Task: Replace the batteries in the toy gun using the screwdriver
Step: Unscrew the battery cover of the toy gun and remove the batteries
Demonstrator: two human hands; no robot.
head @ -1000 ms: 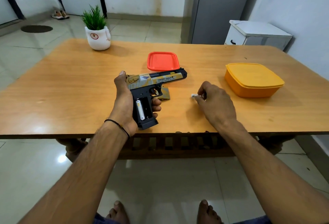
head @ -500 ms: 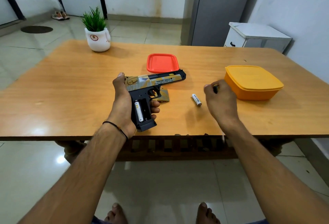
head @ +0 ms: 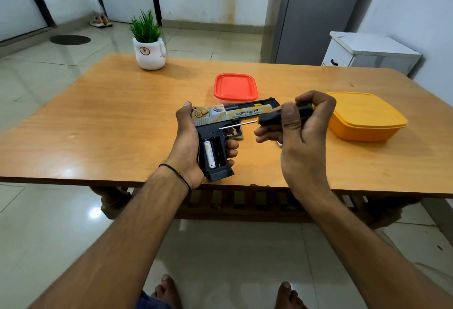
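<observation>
The toy gun (head: 235, 115) is gripped in the left hand (head: 188, 144), compartment (head: 213, 154) uncovered, one battery (head: 208, 153) seated beside an empty slot (head: 219, 151); the screwdriver (head: 272, 117) is clasped in the right hand (head: 301, 127), so replacement is judged partly done.

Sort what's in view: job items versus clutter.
Job: toy gun, held by left hand; screwdriver, in right hand; white battery in the open grip.
Lying about: red-lidded container, orange lidded box, potted plant.
</observation>
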